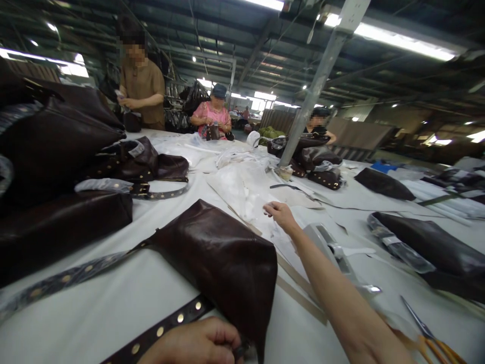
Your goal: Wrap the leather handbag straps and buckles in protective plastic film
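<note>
A dark brown leather bag (223, 258) lies on the white table (125, 298) right in front of me, its studded strap (162, 331) running to the lower left. My left hand (197, 344) is closed at the bag's near corner, gripping the strap end. My right hand (280, 215) reaches out across the table with the arm stretched; its fingers curl onto a pile of white paper sheets (246, 189), pinching the top sheet.
More brown bags (56, 146) are stacked at the left and others lie at the right (428, 247). Scissors (428, 333) and a white tape dispenser (337, 253) sit near my right arm. A metal pole (314, 91) rises mid-table. Three other people work at the far side.
</note>
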Motion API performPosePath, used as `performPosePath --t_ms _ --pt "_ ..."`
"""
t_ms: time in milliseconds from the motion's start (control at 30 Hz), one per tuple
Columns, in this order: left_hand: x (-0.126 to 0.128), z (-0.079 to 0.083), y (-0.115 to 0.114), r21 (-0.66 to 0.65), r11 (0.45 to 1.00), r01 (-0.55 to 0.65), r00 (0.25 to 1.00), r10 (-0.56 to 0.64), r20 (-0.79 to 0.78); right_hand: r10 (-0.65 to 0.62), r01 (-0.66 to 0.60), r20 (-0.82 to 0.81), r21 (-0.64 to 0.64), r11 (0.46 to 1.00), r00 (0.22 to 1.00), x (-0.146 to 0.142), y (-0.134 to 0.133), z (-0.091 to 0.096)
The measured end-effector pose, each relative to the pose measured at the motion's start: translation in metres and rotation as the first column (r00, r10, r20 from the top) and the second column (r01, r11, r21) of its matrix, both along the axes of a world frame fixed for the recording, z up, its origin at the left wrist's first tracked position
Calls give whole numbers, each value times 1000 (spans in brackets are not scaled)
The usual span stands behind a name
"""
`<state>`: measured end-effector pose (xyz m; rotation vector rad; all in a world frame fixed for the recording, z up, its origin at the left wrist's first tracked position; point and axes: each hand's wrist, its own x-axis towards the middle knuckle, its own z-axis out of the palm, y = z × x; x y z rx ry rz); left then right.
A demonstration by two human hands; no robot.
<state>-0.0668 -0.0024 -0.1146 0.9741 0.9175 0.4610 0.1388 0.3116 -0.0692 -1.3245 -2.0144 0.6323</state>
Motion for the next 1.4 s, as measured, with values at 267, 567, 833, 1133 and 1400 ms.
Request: performPosePath --t_ms 267,567,833,1133,1400 --pt "10 30 -11 467 884 -22 947 168 -272 -214 10 -631 -310 951 745 88 -189 6" --pt "95 65 -56 674 689 -269 931 364 -1 -380 -88 -866 -427 900 325 68 -351 -19" --pt "129 45 -61 -79 863 -499 747 475 466 -429 -135 -844 -489 862 321 50 -403 -50" --pt "124 41 -63 214 760 -613 781 544 305 -415 30 -758 -465 885 503 64 -406 -60" --pt "126 38 -56 296 737 -607 794 577 191 -414 82 -718 -449 890 559 65 -386 -40"
